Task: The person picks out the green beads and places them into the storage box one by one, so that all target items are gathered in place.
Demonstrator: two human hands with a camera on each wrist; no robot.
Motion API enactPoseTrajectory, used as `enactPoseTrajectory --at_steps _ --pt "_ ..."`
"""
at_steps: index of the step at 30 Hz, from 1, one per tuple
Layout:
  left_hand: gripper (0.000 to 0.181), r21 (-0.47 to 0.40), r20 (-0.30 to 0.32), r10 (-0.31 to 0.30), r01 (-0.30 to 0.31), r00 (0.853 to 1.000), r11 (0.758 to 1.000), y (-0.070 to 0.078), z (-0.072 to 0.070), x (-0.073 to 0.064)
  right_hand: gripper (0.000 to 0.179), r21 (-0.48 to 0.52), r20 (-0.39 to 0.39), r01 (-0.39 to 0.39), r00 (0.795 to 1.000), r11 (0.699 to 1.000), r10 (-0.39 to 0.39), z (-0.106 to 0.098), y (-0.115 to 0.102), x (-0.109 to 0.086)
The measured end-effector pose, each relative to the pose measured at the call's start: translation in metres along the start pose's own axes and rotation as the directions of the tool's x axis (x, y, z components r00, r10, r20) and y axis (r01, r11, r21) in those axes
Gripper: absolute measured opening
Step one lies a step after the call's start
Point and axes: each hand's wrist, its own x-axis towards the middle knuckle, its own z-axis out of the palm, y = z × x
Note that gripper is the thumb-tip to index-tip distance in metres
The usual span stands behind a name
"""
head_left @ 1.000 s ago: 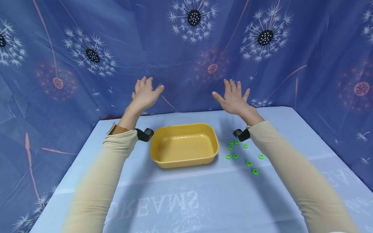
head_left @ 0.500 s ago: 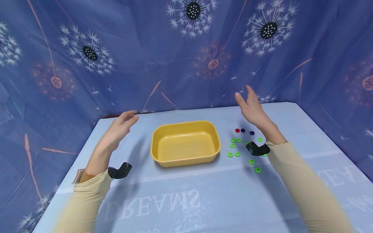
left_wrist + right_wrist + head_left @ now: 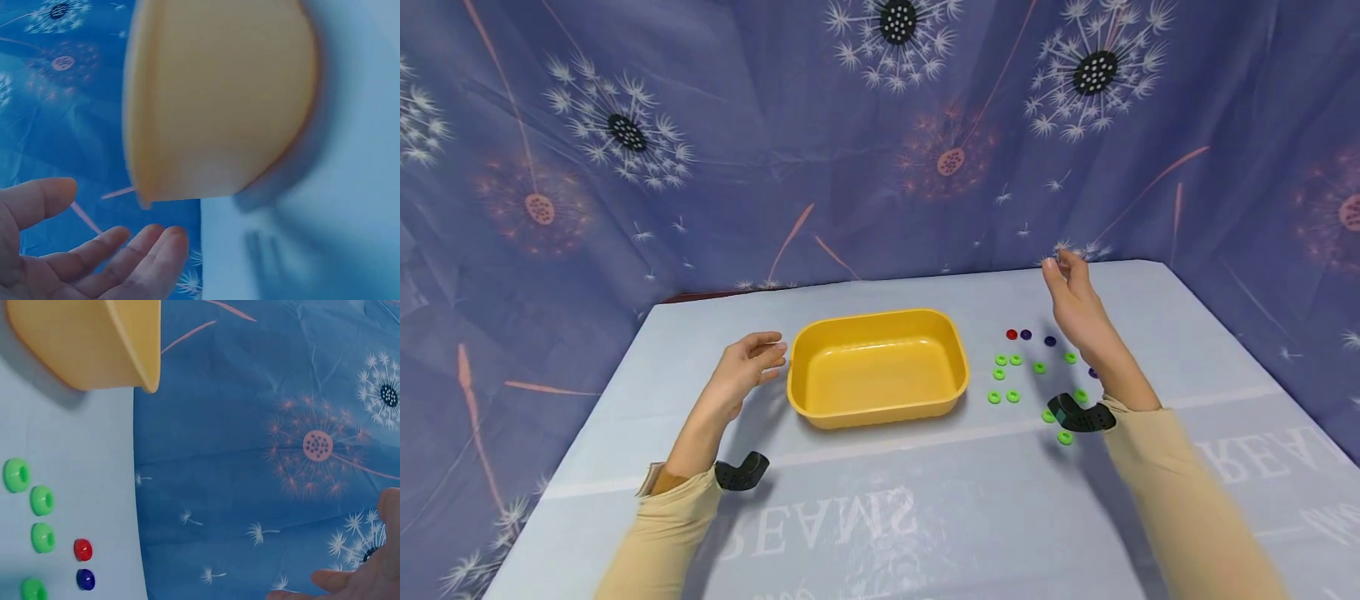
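A yellow plastic basin [image 3: 880, 379] stands on the table with nothing in it. My left hand [image 3: 741, 371] hovers just off its left end, fingers loosely bent and holding nothing. The left wrist view shows a gap between those fingertips and the basin wall [image 3: 219, 100]. Farther right, my right hand [image 3: 1078, 304] is raised over the back of the table, its palm turned inward and no object in it. Below and left of it lie several small green rings [image 3: 1013, 397], a red bead [image 3: 1012, 334] and several dark blue beads [image 3: 1026, 335], one partly hidden by my right wrist.
The table has a pale blue cover [image 3: 850, 517] with white lettering. A blue dandelion-print curtain [image 3: 737, 125] hangs behind and at both sides. Each wrist carries a black camera mount [image 3: 741, 472].
Both hands have come down from their raised, spread pose. My left hand dipped left, then moved right to the basin's side. My right hand shifted right, uncovering the red and blue beads.
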Motion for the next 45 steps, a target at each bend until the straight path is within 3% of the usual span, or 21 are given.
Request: enactPoseTrajectory --at_steps 8,16,23,32,38,45 --pt "0.056 0.039 0.002 -0.023 0.023 1.0 0.999 -0.015 0.009 0.007 0.079 0.012 0.004 -0.042 0.999 0.999 0.042 0.003 0.014 -0.005" --pt "0.05 0.052 -0.042 -0.012 0.014 0.999 0.999 -0.021 0.018 0.01 0.078 0.022 -0.005 -0.064 0.998 0.998 0.064 0.004 0.028 -0.007" --pt "0.047 -0.01 -0.058 0.012 -0.012 0.998 1.0 -0.028 0.019 0.009 0.078 0.044 -0.001 -0.113 0.994 0.993 0.113 0.005 0.04 -0.011" --pt "0.048 -0.078 -0.066 -0.01 0.005 0.998 0.997 -0.033 0.021 0.01 0.077 0.044 0.0 -0.123 0.992 0.991 0.123 0.002 0.056 -0.015" --pt "0.034 -0.109 -0.079 -0.03 0.022 0.996 0.994 -0.035 0.021 0.01 0.079 0.023 0.051 -0.134 0.99 0.991 0.133 -0.001 0.063 -0.017" --pt "0.027 -0.18 -0.067 -0.059 0.046 0.996 0.983 -0.042 0.023 0.016 0.078 -0.01 0.054 -0.172 0.984 0.985 0.173 -0.005 0.069 -0.015"
